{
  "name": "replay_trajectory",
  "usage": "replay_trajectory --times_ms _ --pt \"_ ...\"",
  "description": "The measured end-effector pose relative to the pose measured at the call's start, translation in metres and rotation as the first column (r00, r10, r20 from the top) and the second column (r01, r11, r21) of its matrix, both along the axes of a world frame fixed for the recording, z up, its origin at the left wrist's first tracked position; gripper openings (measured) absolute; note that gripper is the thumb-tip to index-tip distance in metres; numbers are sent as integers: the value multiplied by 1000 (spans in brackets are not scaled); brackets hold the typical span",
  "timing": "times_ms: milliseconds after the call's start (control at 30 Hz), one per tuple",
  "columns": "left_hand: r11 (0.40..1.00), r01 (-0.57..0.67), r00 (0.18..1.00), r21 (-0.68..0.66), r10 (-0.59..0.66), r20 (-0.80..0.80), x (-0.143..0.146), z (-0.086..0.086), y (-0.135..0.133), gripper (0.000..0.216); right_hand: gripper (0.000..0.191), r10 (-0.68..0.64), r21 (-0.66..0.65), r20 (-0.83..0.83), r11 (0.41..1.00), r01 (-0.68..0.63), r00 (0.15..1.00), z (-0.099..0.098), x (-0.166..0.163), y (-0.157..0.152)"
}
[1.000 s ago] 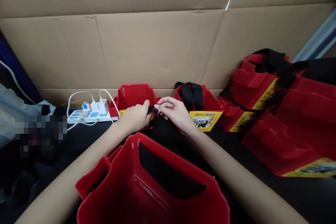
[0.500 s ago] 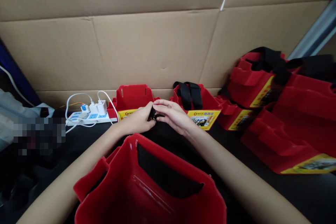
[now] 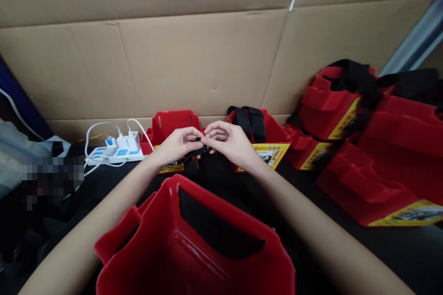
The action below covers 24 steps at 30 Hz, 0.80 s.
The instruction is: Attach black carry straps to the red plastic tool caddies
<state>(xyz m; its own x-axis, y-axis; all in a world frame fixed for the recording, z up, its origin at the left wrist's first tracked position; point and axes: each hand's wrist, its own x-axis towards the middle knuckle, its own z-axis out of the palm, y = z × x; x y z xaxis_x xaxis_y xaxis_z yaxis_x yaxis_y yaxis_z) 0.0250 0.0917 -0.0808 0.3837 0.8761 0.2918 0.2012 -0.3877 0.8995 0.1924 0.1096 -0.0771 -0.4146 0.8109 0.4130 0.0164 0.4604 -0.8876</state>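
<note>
My left hand (image 3: 175, 144) and my right hand (image 3: 231, 142) meet above the dark table, both pinching a black strap (image 3: 194, 154) between their fingertips. The strap hangs down towards the far rim of an open red plastic carrier (image 3: 194, 244) that stands right in front of me, between my forearms. A black strap panel shows inside that carrier's far wall. Just behind my hands stand a red carrier without a strap (image 3: 175, 124) and a red carrier with black handles (image 3: 258, 131) and a yellow label.
A pile of red carriers with yellow labels and black straps (image 3: 367, 124) fills the right side. A white power strip with chargers (image 3: 116, 150) lies at the left. A cardboard wall (image 3: 207, 55) closes the back. Grey bundled items sit at far left.
My hands have lifted slightly and shifted right, with the strap end now pulled up between the fingertips. The view has tilted a little.
</note>
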Motion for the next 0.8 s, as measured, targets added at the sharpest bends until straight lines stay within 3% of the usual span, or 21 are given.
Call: replay_trajectory --times_ms 167,400,633,800 --pt "988 -132 990 81 128 51 0 -6 7 14 22 7 -91 84 996 1 996 -1 -3 -4" --pt "978 -156 988 136 152 42 0 -7 7 18 31 -101 97 294 992 76 950 -7 2 4" --pt "976 -152 988 153 151 18 2 -5 7 14 20 -208 300 351 949 101 913 -8 1 6" --pt "976 -174 985 133 174 13 -3 -8 11 10 13 -142 283 327 958 47 934 -10 0 5"
